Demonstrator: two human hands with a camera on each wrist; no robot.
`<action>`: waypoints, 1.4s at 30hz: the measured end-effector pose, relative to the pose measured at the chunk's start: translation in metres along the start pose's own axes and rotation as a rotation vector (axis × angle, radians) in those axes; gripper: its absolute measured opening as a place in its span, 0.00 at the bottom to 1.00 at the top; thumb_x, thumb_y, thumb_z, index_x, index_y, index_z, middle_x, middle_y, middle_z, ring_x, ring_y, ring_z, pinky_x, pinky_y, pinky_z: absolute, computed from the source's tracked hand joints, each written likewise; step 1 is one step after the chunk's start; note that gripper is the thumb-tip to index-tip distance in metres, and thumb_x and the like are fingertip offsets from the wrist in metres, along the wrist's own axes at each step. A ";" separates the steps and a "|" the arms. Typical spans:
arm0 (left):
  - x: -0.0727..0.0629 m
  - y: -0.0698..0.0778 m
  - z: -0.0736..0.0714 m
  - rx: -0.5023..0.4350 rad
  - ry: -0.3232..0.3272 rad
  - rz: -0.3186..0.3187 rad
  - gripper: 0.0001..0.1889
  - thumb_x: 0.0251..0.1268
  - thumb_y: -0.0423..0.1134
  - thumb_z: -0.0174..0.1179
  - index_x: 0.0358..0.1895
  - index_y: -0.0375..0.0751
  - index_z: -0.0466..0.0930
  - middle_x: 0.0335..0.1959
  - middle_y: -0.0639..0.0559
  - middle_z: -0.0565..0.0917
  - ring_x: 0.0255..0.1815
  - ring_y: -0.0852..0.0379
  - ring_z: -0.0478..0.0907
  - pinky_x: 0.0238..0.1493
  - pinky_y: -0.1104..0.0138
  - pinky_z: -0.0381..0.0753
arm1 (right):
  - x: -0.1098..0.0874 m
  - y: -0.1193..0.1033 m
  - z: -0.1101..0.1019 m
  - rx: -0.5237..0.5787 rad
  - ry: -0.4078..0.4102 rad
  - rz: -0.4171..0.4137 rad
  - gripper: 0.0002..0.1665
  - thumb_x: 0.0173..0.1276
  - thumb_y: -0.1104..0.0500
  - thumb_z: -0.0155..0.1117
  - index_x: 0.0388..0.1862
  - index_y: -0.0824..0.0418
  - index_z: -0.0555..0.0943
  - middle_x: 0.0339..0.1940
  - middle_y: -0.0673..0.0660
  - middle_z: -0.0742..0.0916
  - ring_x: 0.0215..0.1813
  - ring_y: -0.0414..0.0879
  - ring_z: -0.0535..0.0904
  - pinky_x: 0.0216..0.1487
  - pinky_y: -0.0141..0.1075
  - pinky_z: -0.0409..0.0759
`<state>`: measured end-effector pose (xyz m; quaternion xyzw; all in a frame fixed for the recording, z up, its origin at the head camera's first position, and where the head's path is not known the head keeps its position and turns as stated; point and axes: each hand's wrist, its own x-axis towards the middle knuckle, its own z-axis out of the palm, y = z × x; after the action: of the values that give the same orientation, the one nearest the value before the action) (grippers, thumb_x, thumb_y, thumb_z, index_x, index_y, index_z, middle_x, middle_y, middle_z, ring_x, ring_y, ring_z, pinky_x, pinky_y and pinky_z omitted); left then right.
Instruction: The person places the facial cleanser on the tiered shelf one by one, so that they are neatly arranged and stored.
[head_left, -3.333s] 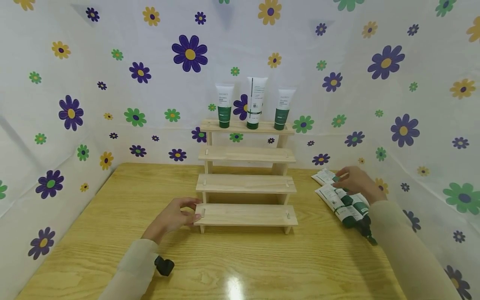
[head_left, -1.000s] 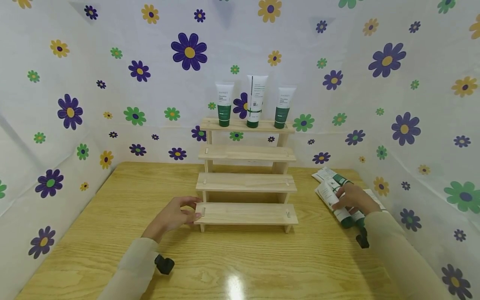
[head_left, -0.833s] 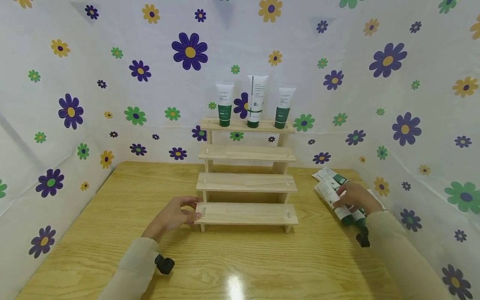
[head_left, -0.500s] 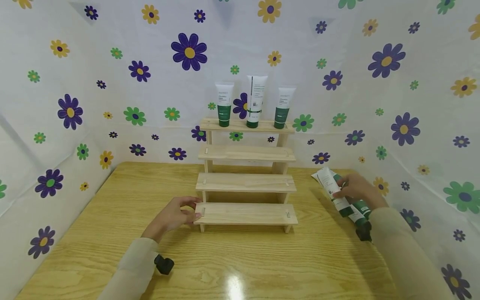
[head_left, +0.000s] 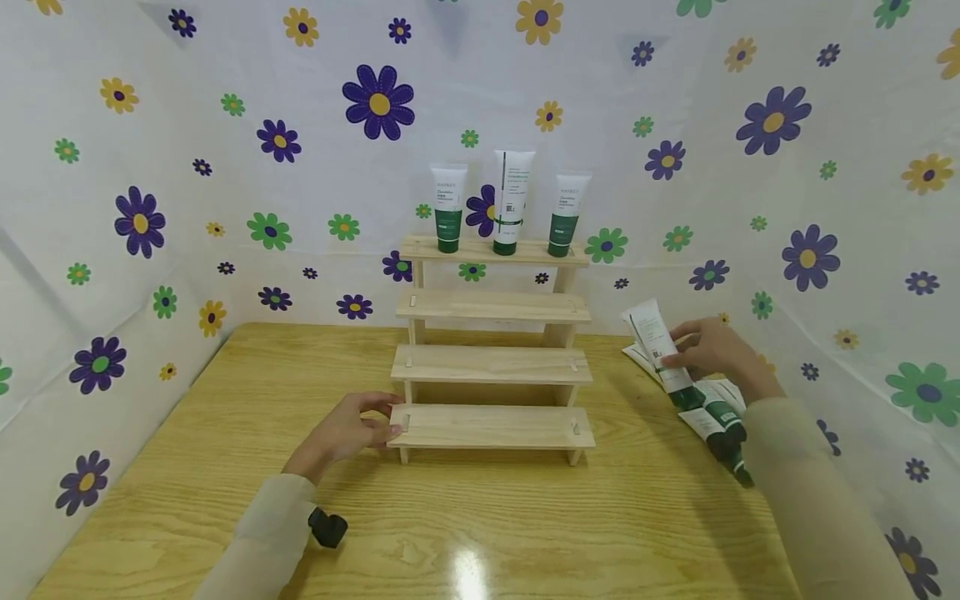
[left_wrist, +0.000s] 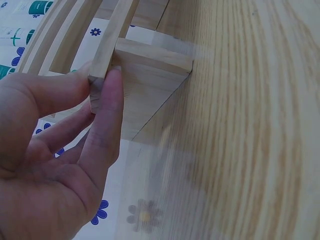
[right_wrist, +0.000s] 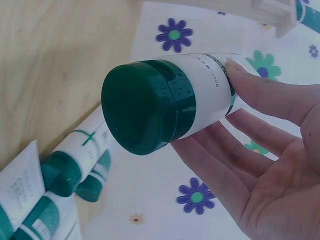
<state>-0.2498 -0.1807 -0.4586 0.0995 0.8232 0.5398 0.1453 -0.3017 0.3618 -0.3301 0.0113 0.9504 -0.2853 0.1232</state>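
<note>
My right hand (head_left: 712, 354) grips a white squeeze tube (head_left: 654, 343) with a green cap, tilted, above the pile at the right of the table. The right wrist view shows the tube's green cap (right_wrist: 145, 107) facing the camera, thumb on one side and fingers beneath. At the left, my left hand (head_left: 348, 433) pinches the end of the lowest step of a wooden stepped rack (head_left: 491, 427). From the left wrist, thumb and fingers (left_wrist: 107, 115) show on either side of the step's end. Three similar tubes (head_left: 513, 204) stand cap-down on the top step.
Several more tubes (head_left: 723, 412) lie in a loose pile under the right hand. A wooden table (head_left: 480, 525) bears everything. Flower-printed white sheeting (head_left: 300, 192) encloses the back and both sides.
My right hand reached into the pile, took hold of a white tube and raised it off the others, tilting it more upright. The left hand has stayed on the rack.
</note>
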 end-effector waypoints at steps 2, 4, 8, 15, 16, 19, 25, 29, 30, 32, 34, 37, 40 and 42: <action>0.000 0.000 0.000 -0.005 -0.001 0.001 0.27 0.69 0.33 0.67 0.70 0.34 0.74 0.60 0.33 0.77 0.44 0.53 0.86 0.45 0.58 0.91 | -0.002 -0.005 -0.002 -0.001 0.015 -0.017 0.43 0.70 0.53 0.72 0.73 0.76 0.66 0.68 0.82 0.75 0.58 0.68 0.84 0.53 0.51 0.89; 0.000 0.001 0.000 -0.004 -0.003 0.005 0.27 0.69 0.33 0.67 0.70 0.34 0.74 0.59 0.34 0.77 0.44 0.53 0.86 0.45 0.58 0.91 | -0.003 -0.011 -0.004 0.007 0.025 -0.032 0.42 0.70 0.53 0.72 0.73 0.76 0.66 0.68 0.81 0.76 0.59 0.69 0.83 0.52 0.50 0.89; 0.000 0.001 0.000 -0.001 -0.005 0.004 0.27 0.69 0.33 0.67 0.69 0.34 0.74 0.58 0.34 0.78 0.44 0.53 0.86 0.45 0.58 0.91 | -0.005 -0.021 -0.009 0.033 0.036 -0.056 0.43 0.70 0.53 0.72 0.73 0.75 0.66 0.68 0.80 0.76 0.62 0.71 0.81 0.55 0.52 0.88; 0.000 0.000 0.000 0.004 -0.004 0.002 0.26 0.69 0.33 0.67 0.69 0.34 0.74 0.58 0.34 0.77 0.43 0.54 0.85 0.45 0.58 0.91 | -0.007 -0.037 -0.012 0.044 0.071 -0.094 0.41 0.70 0.54 0.72 0.72 0.74 0.68 0.67 0.79 0.77 0.62 0.71 0.81 0.56 0.54 0.88; 0.000 0.000 0.000 0.005 -0.004 0.001 0.26 0.69 0.33 0.67 0.69 0.34 0.74 0.58 0.34 0.77 0.43 0.54 0.85 0.45 0.59 0.91 | -0.008 -0.039 -0.012 0.044 0.076 -0.095 0.40 0.70 0.54 0.72 0.72 0.74 0.68 0.67 0.79 0.77 0.62 0.72 0.81 0.55 0.54 0.88; 0.000 0.000 0.000 0.006 -0.003 -0.001 0.27 0.69 0.33 0.67 0.69 0.34 0.74 0.59 0.34 0.77 0.42 0.54 0.85 0.45 0.59 0.91 | -0.008 -0.044 -0.012 0.038 0.093 -0.101 0.39 0.69 0.55 0.72 0.71 0.74 0.69 0.67 0.79 0.78 0.61 0.72 0.81 0.55 0.53 0.88; 0.000 0.000 -0.001 0.000 -0.005 0.006 0.27 0.69 0.33 0.67 0.70 0.34 0.74 0.59 0.34 0.77 0.42 0.54 0.85 0.45 0.58 0.91 | -0.009 -0.054 -0.014 0.053 0.109 -0.100 0.40 0.69 0.55 0.73 0.72 0.72 0.69 0.67 0.78 0.78 0.62 0.71 0.81 0.54 0.50 0.89; 0.000 0.000 -0.001 0.002 -0.005 0.005 0.27 0.69 0.32 0.67 0.70 0.34 0.74 0.59 0.34 0.77 0.42 0.54 0.85 0.45 0.58 0.91 | -0.008 -0.059 -0.015 0.067 0.113 -0.119 0.40 0.70 0.55 0.72 0.73 0.71 0.68 0.68 0.77 0.77 0.63 0.71 0.80 0.55 0.50 0.89; 0.000 0.000 -0.001 0.002 -0.005 0.005 0.27 0.69 0.32 0.67 0.70 0.34 0.74 0.59 0.34 0.77 0.42 0.54 0.85 0.45 0.58 0.91 | -0.008 -0.061 -0.015 0.072 0.115 -0.124 0.40 0.70 0.54 0.72 0.73 0.71 0.68 0.68 0.76 0.77 0.64 0.71 0.79 0.55 0.50 0.88; 0.000 0.000 0.000 0.004 -0.005 0.006 0.27 0.69 0.32 0.67 0.70 0.34 0.74 0.59 0.33 0.77 0.42 0.54 0.85 0.45 0.59 0.91 | -0.008 -0.065 -0.016 0.080 0.119 -0.131 0.40 0.70 0.54 0.72 0.74 0.70 0.68 0.69 0.76 0.77 0.64 0.70 0.79 0.56 0.51 0.88; 0.000 0.000 0.000 0.006 -0.006 0.010 0.27 0.69 0.32 0.67 0.69 0.33 0.74 0.59 0.33 0.77 0.41 0.55 0.85 0.45 0.58 0.91 | -0.009 -0.069 -0.016 0.090 0.126 -0.136 0.40 0.70 0.54 0.72 0.74 0.70 0.68 0.69 0.75 0.77 0.65 0.70 0.78 0.57 0.52 0.87; 0.000 0.000 0.000 0.005 -0.009 0.016 0.27 0.69 0.32 0.67 0.70 0.33 0.74 0.59 0.33 0.77 0.42 0.55 0.85 0.45 0.58 0.91 | -0.011 -0.076 -0.014 0.113 0.139 -0.137 0.39 0.71 0.55 0.72 0.74 0.69 0.69 0.69 0.75 0.77 0.65 0.70 0.78 0.58 0.53 0.87; -0.001 0.000 -0.001 -0.001 -0.010 0.018 0.27 0.69 0.32 0.66 0.70 0.33 0.74 0.59 0.33 0.77 0.42 0.55 0.86 0.45 0.58 0.91 | -0.012 -0.081 -0.012 0.142 0.154 -0.139 0.39 0.71 0.56 0.71 0.75 0.68 0.68 0.69 0.74 0.77 0.66 0.70 0.78 0.60 0.54 0.86; -0.001 0.000 -0.001 -0.003 -0.009 0.015 0.27 0.70 0.33 0.66 0.70 0.34 0.74 0.59 0.33 0.77 0.43 0.54 0.86 0.45 0.58 0.91 | -0.012 -0.084 -0.010 0.164 0.163 -0.137 0.39 0.71 0.56 0.71 0.76 0.68 0.68 0.70 0.74 0.76 0.66 0.70 0.77 0.61 0.55 0.85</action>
<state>-0.2494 -0.1818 -0.4583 0.1076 0.8209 0.5417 0.1450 -0.3001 0.2978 -0.2739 -0.0206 0.9294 -0.3677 0.0243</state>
